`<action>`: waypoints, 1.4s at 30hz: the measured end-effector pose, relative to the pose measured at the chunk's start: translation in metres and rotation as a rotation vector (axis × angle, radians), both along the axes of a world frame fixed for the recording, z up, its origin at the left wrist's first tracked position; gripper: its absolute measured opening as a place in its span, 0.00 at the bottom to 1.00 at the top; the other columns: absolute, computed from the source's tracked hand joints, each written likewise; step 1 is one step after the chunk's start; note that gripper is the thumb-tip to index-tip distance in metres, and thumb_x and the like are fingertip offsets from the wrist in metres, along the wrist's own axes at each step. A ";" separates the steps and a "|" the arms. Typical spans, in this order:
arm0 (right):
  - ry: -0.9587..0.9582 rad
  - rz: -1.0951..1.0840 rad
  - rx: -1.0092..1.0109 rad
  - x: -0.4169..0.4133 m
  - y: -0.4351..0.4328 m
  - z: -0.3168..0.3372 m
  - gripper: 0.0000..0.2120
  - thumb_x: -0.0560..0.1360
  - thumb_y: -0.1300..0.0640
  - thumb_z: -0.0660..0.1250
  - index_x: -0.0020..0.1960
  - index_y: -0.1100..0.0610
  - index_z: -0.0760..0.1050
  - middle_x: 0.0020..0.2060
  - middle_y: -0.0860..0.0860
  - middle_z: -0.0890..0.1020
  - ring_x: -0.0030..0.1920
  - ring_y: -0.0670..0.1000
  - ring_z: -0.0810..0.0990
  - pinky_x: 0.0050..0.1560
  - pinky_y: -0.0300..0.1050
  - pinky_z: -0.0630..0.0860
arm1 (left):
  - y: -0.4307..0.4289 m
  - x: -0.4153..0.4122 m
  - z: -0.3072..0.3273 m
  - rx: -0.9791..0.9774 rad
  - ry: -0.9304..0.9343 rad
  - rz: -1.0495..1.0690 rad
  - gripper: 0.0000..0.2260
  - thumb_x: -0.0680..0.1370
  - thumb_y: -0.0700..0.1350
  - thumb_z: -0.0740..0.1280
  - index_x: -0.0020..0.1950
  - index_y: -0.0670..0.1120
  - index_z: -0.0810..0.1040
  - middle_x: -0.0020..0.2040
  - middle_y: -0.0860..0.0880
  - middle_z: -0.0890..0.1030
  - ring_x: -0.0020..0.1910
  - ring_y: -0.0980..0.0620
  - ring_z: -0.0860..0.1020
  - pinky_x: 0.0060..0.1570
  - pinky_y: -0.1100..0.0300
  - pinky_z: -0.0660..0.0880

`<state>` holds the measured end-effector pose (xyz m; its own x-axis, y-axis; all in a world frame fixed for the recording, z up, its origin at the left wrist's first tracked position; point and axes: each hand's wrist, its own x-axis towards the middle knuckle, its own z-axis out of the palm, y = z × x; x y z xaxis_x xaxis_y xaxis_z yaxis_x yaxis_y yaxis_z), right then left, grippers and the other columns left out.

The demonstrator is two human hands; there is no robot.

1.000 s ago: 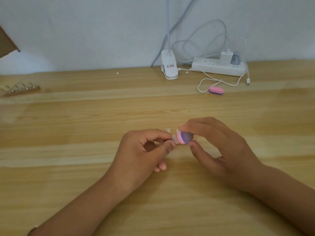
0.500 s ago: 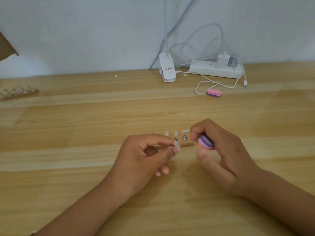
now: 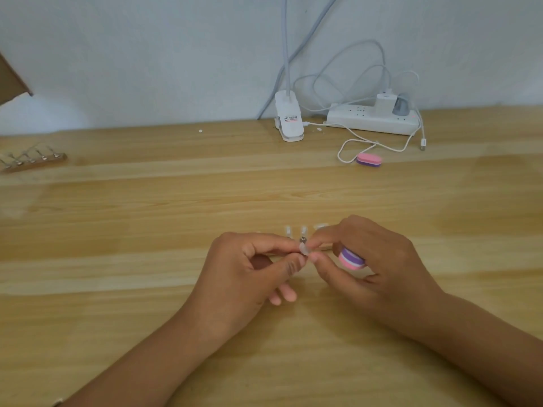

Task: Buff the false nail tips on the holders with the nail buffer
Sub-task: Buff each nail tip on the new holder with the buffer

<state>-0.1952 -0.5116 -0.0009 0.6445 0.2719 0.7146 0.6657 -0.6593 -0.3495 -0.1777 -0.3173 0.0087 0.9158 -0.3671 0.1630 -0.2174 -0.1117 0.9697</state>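
My left hand (image 3: 249, 268) pinches a clear false nail tip (image 3: 303, 248) between thumb and forefinger. My right hand (image 3: 373, 265) touches the same tip with thumb and forefinger while its other fingers curl around a pink, white and purple nail buffer (image 3: 351, 259). Just behind my fingers stands a wooden holder strip (image 3: 324, 246), mostly hidden, with clear nail tips (image 3: 303, 230) standing up on its pegs.
A second holder strip (image 3: 32, 160) with metal pegs lies at the far left. A second pink and purple buffer (image 3: 369, 159) rests by a white cable (image 3: 346, 148). A white lamp clip (image 3: 288, 120) and a power strip (image 3: 371, 120) sit against the wall.
My right hand took the buffer off the tip, drew it into the palm, then came back left so its thumb and forefinger meet the tip in my left hand.
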 end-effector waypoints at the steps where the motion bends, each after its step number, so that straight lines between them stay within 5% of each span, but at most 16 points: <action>1: -0.010 0.006 0.004 0.000 0.000 0.000 0.09 0.77 0.56 0.67 0.49 0.59 0.84 0.44 0.39 0.76 0.44 0.36 0.72 0.45 0.33 0.73 | 0.000 0.000 0.000 0.005 -0.003 0.000 0.06 0.71 0.45 0.72 0.46 0.53 0.86 0.36 0.51 0.85 0.26 0.50 0.82 0.25 0.63 0.75; 7: 0.010 0.041 0.057 -0.001 0.002 0.000 0.08 0.76 0.56 0.69 0.47 0.60 0.84 0.43 0.41 0.79 0.43 0.37 0.76 0.49 0.28 0.71 | 0.000 -0.001 0.001 0.007 -0.009 0.004 0.04 0.72 0.43 0.72 0.45 0.49 0.86 0.35 0.49 0.85 0.27 0.49 0.82 0.26 0.61 0.76; 13: 0.382 0.187 0.340 -0.006 0.005 0.001 0.04 0.73 0.59 0.73 0.43 0.50 0.80 0.29 0.36 0.75 0.29 0.39 0.71 0.34 0.28 0.66 | 0.001 -0.007 0.002 0.041 -0.100 0.083 0.04 0.71 0.46 0.74 0.44 0.54 0.86 0.26 0.50 0.81 0.22 0.54 0.79 0.25 0.65 0.74; 19: 0.555 0.202 0.438 -0.005 0.006 0.001 0.05 0.75 0.60 0.74 0.42 0.52 0.81 0.25 0.43 0.72 0.28 0.41 0.67 0.31 0.32 0.65 | 0.002 -0.007 0.001 0.074 -0.119 0.107 0.04 0.69 0.52 0.73 0.43 0.60 0.85 0.22 0.49 0.78 0.19 0.56 0.76 0.24 0.68 0.72; 25: 0.489 0.123 0.285 -0.004 0.002 0.003 0.04 0.75 0.55 0.71 0.46 0.47 0.79 0.28 0.37 0.74 0.30 0.41 0.70 0.33 0.37 0.67 | 0.000 -0.001 0.002 0.032 -0.068 0.057 0.06 0.69 0.48 0.73 0.44 0.51 0.86 0.29 0.52 0.83 0.23 0.54 0.79 0.25 0.65 0.74; 31: 0.381 0.016 0.256 -0.001 -0.005 0.006 0.04 0.75 0.56 0.69 0.47 0.47 0.79 0.35 0.36 0.77 0.35 0.45 0.74 0.37 0.37 0.70 | 0.014 0.013 0.012 -0.049 -0.308 0.291 0.04 0.70 0.43 0.75 0.44 0.48 0.86 0.43 0.51 0.83 0.35 0.55 0.77 0.32 0.65 0.72; 36: 0.372 -0.028 0.234 0.003 -0.007 0.003 0.05 0.75 0.56 0.68 0.46 0.46 0.78 0.37 0.39 0.79 0.35 0.47 0.76 0.36 0.38 0.70 | 0.020 0.021 0.008 0.118 -0.298 0.335 0.06 0.71 0.40 0.75 0.42 0.52 0.85 0.39 0.58 0.83 0.38 0.60 0.72 0.38 0.73 0.64; 42: 0.364 -0.036 0.185 0.003 -0.006 -0.002 0.06 0.74 0.58 0.68 0.47 0.48 0.79 0.41 0.40 0.80 0.41 0.46 0.79 0.40 0.35 0.71 | 0.014 0.024 -0.002 0.256 -0.297 0.314 0.07 0.69 0.42 0.77 0.42 0.55 0.85 0.38 0.59 0.82 0.40 0.57 0.73 0.42 0.68 0.68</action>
